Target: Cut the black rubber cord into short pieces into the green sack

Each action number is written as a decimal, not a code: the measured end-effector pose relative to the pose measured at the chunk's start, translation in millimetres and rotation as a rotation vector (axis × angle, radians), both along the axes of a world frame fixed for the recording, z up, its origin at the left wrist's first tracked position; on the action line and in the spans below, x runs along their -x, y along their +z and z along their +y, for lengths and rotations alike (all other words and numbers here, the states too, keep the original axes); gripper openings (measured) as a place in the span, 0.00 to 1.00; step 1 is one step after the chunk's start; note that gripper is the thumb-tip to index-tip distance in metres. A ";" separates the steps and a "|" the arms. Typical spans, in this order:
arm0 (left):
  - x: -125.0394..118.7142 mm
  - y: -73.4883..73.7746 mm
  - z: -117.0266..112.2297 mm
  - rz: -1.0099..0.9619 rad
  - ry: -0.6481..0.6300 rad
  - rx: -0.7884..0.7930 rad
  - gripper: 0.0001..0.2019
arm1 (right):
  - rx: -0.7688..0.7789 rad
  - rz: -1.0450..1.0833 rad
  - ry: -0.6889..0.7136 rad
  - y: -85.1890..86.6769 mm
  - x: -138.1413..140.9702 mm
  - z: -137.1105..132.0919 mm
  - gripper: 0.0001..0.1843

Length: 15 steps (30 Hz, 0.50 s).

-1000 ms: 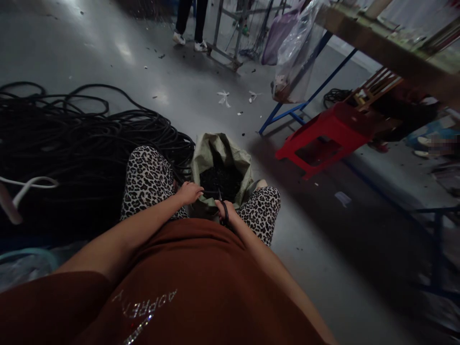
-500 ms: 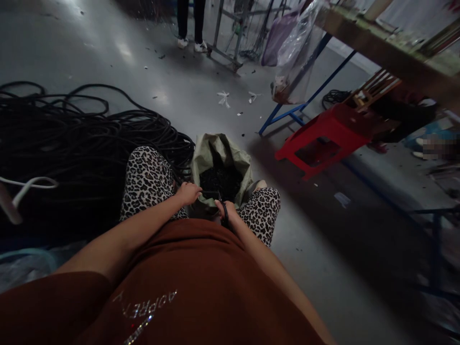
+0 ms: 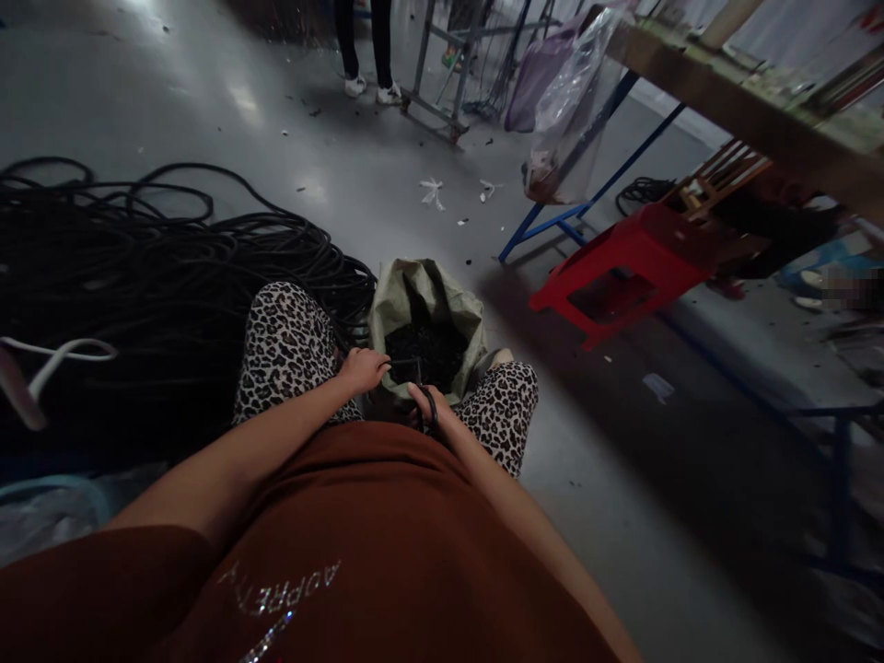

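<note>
Between my knees stands a pale green woven sack [image 3: 471,318], its mouth open, with many small black pieces [image 3: 428,345] inside. My left hand [image 3: 364,370] is closed at the sack's left rim, pinching a thin black cord [image 3: 404,363] whose end reaches over the opening. At the near rim my right hand [image 3: 432,405] is wrapped round scissors [image 3: 434,408] with black handle loops. Their blades point away from me, up against the cord's end. Whether they touch it is too dark to tell.
A large heap of black cord [image 3: 172,239] lies at the left. On the right are a red plastic stool [image 3: 622,276] and a worktable [image 3: 746,92] with blue legs. A person's legs [image 3: 366,46] show beside a metal rack [image 3: 442,74]. Scraps litter the floor.
My right hand has shifted slightly left and the scissor blades now meet the line of the cord. My left hand stays nearly in place. The view has moved a little.
</note>
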<state>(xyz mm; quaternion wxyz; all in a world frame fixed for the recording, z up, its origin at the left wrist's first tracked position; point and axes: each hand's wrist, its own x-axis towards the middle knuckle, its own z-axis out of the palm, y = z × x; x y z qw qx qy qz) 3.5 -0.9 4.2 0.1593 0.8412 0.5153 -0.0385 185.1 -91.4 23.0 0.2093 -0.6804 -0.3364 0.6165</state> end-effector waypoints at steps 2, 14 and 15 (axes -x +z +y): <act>-0.1 0.0 -0.5 -0.003 -0.011 -0.001 0.15 | 0.003 0.003 0.006 1.4 0.3 0.7 0.22; 0.6 -1.2 -3.5 -0.003 -0.095 -0.016 0.15 | -0.025 -0.105 0.137 12.4 2.5 9.1 0.22; 0.7 -0.9 -3.5 -0.014 -0.097 -0.017 0.14 | -0.042 -0.114 0.149 12.9 2.6 9.3 0.22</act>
